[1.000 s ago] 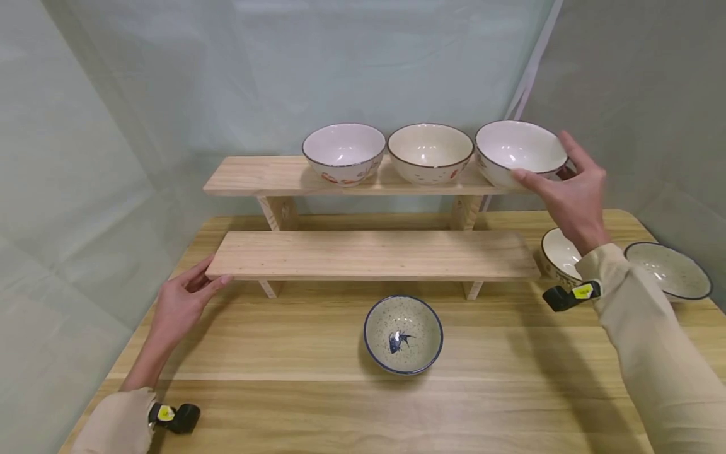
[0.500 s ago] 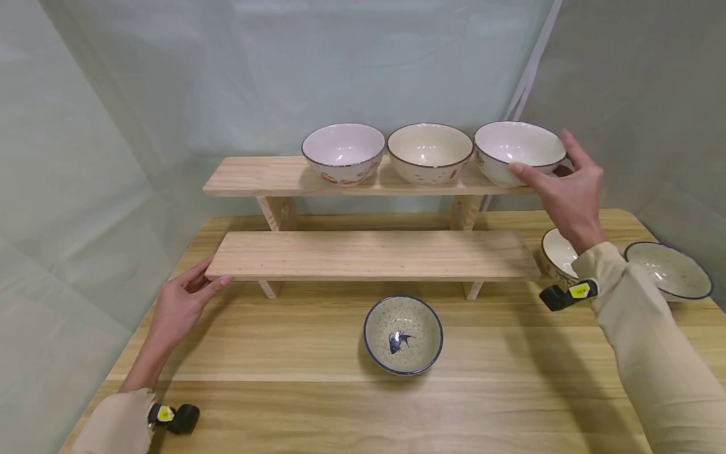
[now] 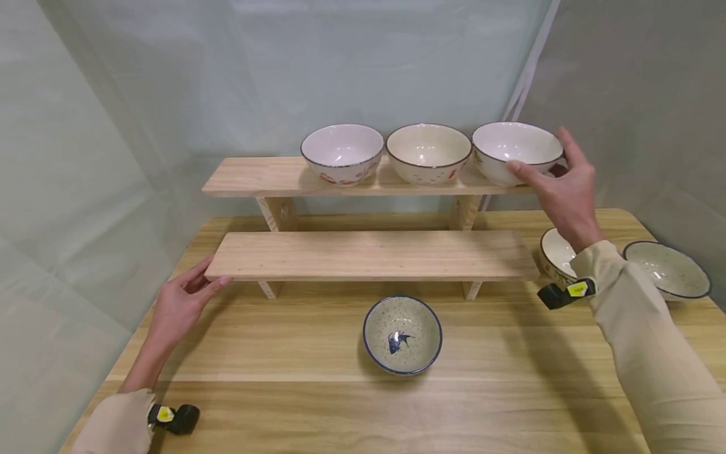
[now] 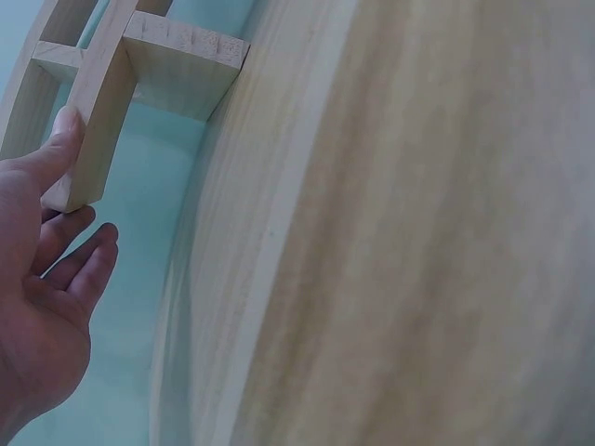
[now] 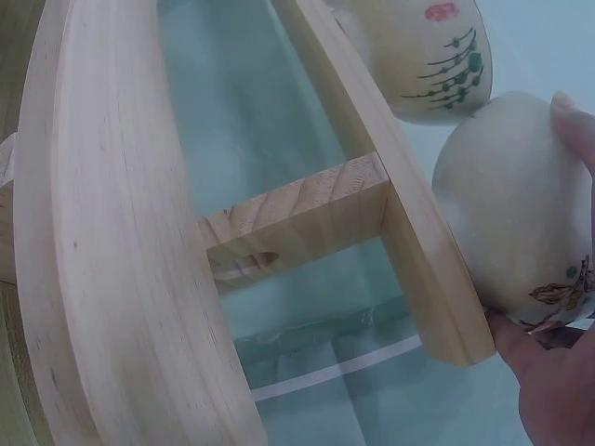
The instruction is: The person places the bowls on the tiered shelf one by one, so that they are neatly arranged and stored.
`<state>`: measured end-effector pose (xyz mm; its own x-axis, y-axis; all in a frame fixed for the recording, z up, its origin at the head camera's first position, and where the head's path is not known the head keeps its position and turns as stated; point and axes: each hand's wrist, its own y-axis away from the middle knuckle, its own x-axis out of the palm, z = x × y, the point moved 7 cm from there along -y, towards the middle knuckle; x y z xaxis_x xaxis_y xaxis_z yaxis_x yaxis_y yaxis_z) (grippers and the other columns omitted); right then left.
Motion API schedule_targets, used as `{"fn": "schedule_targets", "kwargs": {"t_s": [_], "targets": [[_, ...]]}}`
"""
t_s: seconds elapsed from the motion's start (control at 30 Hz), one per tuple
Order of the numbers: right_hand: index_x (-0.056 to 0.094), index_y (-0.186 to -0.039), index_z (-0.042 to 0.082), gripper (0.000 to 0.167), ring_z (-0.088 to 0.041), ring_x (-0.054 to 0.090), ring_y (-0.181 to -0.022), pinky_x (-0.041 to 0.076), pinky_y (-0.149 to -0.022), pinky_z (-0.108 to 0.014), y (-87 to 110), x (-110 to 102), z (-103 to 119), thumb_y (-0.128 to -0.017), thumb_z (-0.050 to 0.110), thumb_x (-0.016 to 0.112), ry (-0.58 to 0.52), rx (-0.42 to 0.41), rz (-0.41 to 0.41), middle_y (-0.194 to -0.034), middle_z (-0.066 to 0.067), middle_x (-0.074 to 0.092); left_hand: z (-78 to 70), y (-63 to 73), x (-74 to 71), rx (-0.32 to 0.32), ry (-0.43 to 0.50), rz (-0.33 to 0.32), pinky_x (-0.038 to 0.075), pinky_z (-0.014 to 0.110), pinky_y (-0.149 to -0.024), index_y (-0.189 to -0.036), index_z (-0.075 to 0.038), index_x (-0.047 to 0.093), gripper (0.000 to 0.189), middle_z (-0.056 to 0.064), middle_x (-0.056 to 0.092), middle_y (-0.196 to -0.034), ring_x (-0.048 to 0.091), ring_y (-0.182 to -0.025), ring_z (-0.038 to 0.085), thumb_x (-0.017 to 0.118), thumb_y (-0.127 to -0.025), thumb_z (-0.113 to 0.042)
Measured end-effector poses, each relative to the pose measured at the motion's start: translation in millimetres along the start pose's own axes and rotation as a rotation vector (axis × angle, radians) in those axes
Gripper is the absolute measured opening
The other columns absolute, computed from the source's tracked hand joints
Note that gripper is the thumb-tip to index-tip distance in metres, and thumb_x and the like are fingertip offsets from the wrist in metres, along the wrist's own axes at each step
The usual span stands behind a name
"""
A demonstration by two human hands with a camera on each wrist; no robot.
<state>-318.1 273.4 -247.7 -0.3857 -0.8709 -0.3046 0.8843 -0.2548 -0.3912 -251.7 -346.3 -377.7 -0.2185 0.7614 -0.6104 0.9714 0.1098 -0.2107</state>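
Overlapping a seemingly patterned bowl (image 3: 555, 253) below the right grip (image 3: 569, 197): a sleeve (image 3: 649, 337).

Held bowl (image 3: 517, 144): white interior, dark rim. Shelf (image 3: 368, 255): pale wood grain. Front bowl (image 3: 403, 335): speckled grey, blue rim.

Head view: above and in front of the wooden shelf (image 3: 368, 255), facing forward-down, farthest back. Left wrist view: low, close, rolled, facing the shelf's left end. Right wrist view: close, looking up at its right end. Head shares each end with that wrist.
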Motion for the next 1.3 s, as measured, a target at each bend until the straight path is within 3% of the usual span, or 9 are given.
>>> {"fn": "schedule_targets", "kwargs": {"t_s": [0.13,0.27,0.33,0.53,0.77,0.9,1.13,1.3], "targets": [[0.019,-0.167,0.017,0.095,-0.028,0.049,-0.131,0.045,-0.105,-0.027,0.2,1.2,-0.3,-0.093,0.032,0.077,-0.005,0.004,0.018,-0.159,-0.019,0.039,-0.4,0.4,-0.5,0.007,-0.009,-0.003,0.044,0.004,-0.077,-0.155,0.001,0.043,0.070,0.031,0.056,-0.141,0.057,-0.113,0.000,0.070,-0.102,-0.035],[0.014,-0.168,0.017,0.098,-0.027,0.046,-0.134,0.043,-0.107,-0.027,0.5,3.1,0.9,-0.094,0.030,0.076,-0.029,0.002,0.034,-0.160,-0.019,0.036,-0.8,0.5,-0.7,0.008,-0.003,-0.007,0.045,0.004,-0.077,-0.155,0.002,0.043,0.069,0.031,0.056,-0.141,0.058,-0.114,0.002,0.070,-0.102,-0.034],[0.012,-0.168,0.016,0.099,-0.028,0.045,-0.136,0.042,-0.108,-0.028,1.0,4.2,1.8,-0.094,0.030,0.076,-0.041,0.003,0.042,-0.161,-0.020,0.035,-0.2,0.4,-0.7,0.005,0.000,-0.007,0.045,0.005,-0.077,-0.155,0.002,0.043,0.070,0.031,0.056,-0.141,0.060,-0.117,0.010,0.070,-0.101,-0.034],[0.006,-0.168,0.015,0.102,-0.025,0.039,-0.141,0.038,-0.112,-0.027,1.4,5.7,3.4,-0.095,0.029,0.075,-0.054,-0.010,0.060,-0.164,-0.018,0.028,1.7,0.0,-0.3,0.005,-0.008,-0.007,0.045,0.004,-0.078,-0.155,0.001,0.043,0.070,0.031,0.055,-0.142,0.059,-0.119,0.012,0.070,-0.102,-0.034],[0.006,-0.168,0.016,0.101,-0.026,0.041,-0.139,0.038,-0.113,-0.029,4.6,1.8,4.6,-0.094,0.026,0.075,-0.051,-0.053,0.053,-0.162,-0.014,0.030,0.2,-0.7,0.2,0.009,0.000,0.000,0.044,0.004,-0.079,-0.156,0.001,0.042,0.070,0.031,0.053,-0.144,0.058,-0.126,0.026,0.069,-0.102,-0.034],[0.005,-0.168,0.018,0.103,-0.027,0.043,-0.139,0.039,-0.113,-0.033,7.4,-0.2,5.0,-0.094,0.024,0.076,-0.062,-0.074,0.050,-0.159,-0.014,0.034,-0.7,-0.4,0.0,0.013,0.002,0.000,0.044,0.004,-0.079,-0.156,0.001,0.042,0.070,0.030,0.053,-0.144,0.058,-0.124,0.020,0.069,-0.102,-0.034],[0.006,-0.168,0.022,0.101,-0.026,0.033,-0.150,0.033,-0.117,-0.038,17.7,-6.1,-1.4,-0.095,0.022,0.076,-0.045,-0.080,0.045,-0.167,-0.009,0.024,0.0,0.4,-0.4,0.009,-0.006,0.000,0.044,0.005,-0.078,-0.156,0.001,0.042,0.070,0.030,0.055,-0.142,0.058,-0.118,0.008,0.069,-0.102,-0.035],[0.009,-0.168,0.023,0.098,-0.023,0.036,-0.146,0.038,-0.114,-0.036,28.8,-12.0,-9.3,-0.096,0.018,0.075,-0.040,-0.085,0.032,-0.166,-0.009,0.025,0.4,0.6,-0.3,0.006,0.007,0.003,0.045,0.005,-0.078,-0.156,0.001,0.042,0.070,0.030,0.055,-0.142,0.056,-0.114,0.000,0.069,-0.102,-0.034]]}}
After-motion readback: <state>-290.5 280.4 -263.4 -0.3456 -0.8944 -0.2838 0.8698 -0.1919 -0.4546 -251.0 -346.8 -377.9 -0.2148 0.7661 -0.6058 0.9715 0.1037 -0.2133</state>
